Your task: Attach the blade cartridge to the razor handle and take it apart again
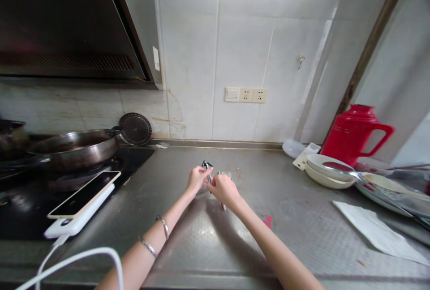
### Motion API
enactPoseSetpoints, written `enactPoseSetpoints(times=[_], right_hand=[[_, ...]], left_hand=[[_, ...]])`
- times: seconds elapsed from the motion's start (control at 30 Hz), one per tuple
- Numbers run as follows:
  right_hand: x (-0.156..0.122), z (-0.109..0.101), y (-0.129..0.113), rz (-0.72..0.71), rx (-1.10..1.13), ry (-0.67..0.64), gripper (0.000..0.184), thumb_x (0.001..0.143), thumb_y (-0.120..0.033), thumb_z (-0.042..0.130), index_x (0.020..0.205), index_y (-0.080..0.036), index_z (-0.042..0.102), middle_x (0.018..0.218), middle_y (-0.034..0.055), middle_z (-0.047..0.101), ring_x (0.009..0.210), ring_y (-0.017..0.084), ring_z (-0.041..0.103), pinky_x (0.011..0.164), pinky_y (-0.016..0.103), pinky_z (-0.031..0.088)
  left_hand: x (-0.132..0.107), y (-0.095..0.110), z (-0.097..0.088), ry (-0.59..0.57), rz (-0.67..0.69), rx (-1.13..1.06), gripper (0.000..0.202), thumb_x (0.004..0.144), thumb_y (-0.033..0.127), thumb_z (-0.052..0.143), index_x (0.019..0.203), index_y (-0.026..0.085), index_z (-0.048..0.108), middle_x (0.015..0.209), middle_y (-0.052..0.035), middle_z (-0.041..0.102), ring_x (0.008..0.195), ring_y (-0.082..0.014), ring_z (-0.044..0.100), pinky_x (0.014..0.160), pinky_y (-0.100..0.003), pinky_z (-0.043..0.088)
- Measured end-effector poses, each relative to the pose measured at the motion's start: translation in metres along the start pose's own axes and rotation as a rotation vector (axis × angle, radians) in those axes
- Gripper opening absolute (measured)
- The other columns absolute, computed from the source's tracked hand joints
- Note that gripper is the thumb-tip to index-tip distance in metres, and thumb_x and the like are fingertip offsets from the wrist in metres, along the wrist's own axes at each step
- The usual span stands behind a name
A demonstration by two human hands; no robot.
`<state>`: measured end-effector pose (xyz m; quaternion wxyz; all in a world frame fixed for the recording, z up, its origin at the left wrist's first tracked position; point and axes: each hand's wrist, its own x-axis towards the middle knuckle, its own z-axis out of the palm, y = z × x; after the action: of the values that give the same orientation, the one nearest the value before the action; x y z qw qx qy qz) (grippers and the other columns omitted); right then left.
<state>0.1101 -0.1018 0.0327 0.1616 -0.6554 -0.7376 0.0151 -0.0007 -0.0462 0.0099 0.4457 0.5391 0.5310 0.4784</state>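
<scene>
Both my hands meet over the middle of a steel counter. My left hand pinches a small metal tool whose dark tip sticks up behind the fingers. My right hand is closed around the same tool lower down, and its handle end pokes out below the hand. What kind of tool it is cannot be made out. My left forearm wears two thin bracelets.
A phone on a white power bank with a white cable lies at the left by a black stove with a large pan. Stacked bowls, a red jug, plates and a paper sheet fill the right.
</scene>
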Motion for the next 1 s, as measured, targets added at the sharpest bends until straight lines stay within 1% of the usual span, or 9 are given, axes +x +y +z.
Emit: enactPoseSetpoints(times=[0.13, 0.27, 0.4, 0.5, 0.67, 0.77, 0.9, 1.0], right_hand=[[0.005, 0.002, 0.007, 0.051, -0.004, -0.032, 0.039, 0.083, -0.043, 0.043, 0.079, -0.016, 0.069, 0.082, 0.0156, 0.069, 0.078, 0.024, 0.066, 0.060, 0.025, 0.044], [0.010, 0.007, 0.012, 0.107, -0.006, -0.095, 0.032, 0.081, -0.036, 0.046, 0.084, -0.015, 0.070, 0.084, 0.0153, 0.070, 0.081, 0.024, 0.066, 0.063, 0.026, 0.046], [0.013, 0.013, 0.015, 0.104, -0.014, -0.098, 0.033, 0.079, -0.037, 0.047, 0.087, -0.014, 0.069, 0.087, 0.0170, 0.069, 0.084, 0.026, 0.066, 0.067, 0.029, 0.047], [0.015, 0.015, 0.017, 0.108, -0.025, -0.103, 0.033, 0.078, -0.036, 0.047, 0.089, -0.014, 0.069, 0.088, 0.0173, 0.069, 0.084, 0.026, 0.066, 0.067, 0.031, 0.048], [0.015, 0.016, 0.017, 0.090, -0.068, -0.098, 0.034, 0.077, -0.037, 0.047, 0.091, -0.014, 0.069, 0.091, 0.0169, 0.069, 0.085, 0.027, 0.065, 0.068, 0.032, 0.048], [0.015, 0.015, 0.017, 0.066, -0.103, -0.107, 0.035, 0.078, -0.036, 0.046, 0.092, -0.014, 0.069, 0.093, 0.0176, 0.068, 0.086, 0.028, 0.065, 0.069, 0.034, 0.048], [0.014, 0.016, 0.018, 0.037, -0.121, -0.115, 0.033, 0.078, -0.032, 0.045, 0.091, -0.014, 0.069, 0.093, 0.0178, 0.068, 0.087, 0.028, 0.065, 0.070, 0.035, 0.048], [0.014, 0.015, 0.020, 0.049, -0.111, -0.100, 0.032, 0.079, -0.034, 0.046, 0.089, -0.015, 0.069, 0.091, 0.0169, 0.069, 0.085, 0.027, 0.065, 0.069, 0.034, 0.047]], left_hand=[[0.004, -0.002, -0.004, -0.042, -0.045, 0.094, 0.041, 0.075, 0.055, 0.050, 0.064, 0.016, 0.046, 0.056, -0.0047, 0.064, 0.044, -0.0148, 0.060, 0.036, -0.019, 0.038], [0.006, -0.002, -0.007, -0.067, -0.032, 0.100, 0.046, 0.079, 0.058, 0.041, 0.062, 0.016, 0.047, 0.055, -0.0047, 0.063, 0.040, -0.0127, 0.058, 0.035, -0.019, 0.038], [0.007, -0.002, -0.008, -0.070, -0.007, 0.070, 0.047, 0.080, 0.057, 0.041, 0.063, 0.015, 0.050, 0.056, -0.0056, 0.063, 0.040, -0.0125, 0.057, 0.034, -0.018, 0.038], [0.009, -0.004, -0.008, -0.049, 0.004, 0.048, 0.045, 0.080, 0.055, 0.043, 0.064, 0.014, 0.052, 0.060, -0.0067, 0.065, 0.039, -0.0120, 0.057, 0.032, -0.018, 0.038], [0.014, -0.010, -0.010, -0.023, 0.026, 0.034, 0.043, 0.080, 0.053, 0.044, 0.067, 0.013, 0.053, 0.065, -0.0075, 0.066, 0.037, -0.0094, 0.055, 0.031, -0.016, 0.037], [0.015, -0.012, -0.010, -0.021, 0.040, 0.030, 0.042, 0.081, 0.052, 0.043, 0.068, 0.013, 0.053, 0.067, -0.0078, 0.067, 0.037, -0.0094, 0.055, 0.031, -0.017, 0.037], [0.014, -0.012, -0.010, -0.015, 0.045, 0.034, 0.041, 0.081, 0.049, 0.042, 0.066, 0.013, 0.052, 0.067, -0.0084, 0.066, 0.038, -0.0100, 0.055, 0.032, -0.018, 0.038], [0.013, -0.011, -0.010, -0.012, 0.050, 0.033, 0.041, 0.081, 0.050, 0.043, 0.063, 0.013, 0.051, 0.066, -0.0081, 0.066, 0.039, -0.0099, 0.056, 0.033, -0.018, 0.038]])
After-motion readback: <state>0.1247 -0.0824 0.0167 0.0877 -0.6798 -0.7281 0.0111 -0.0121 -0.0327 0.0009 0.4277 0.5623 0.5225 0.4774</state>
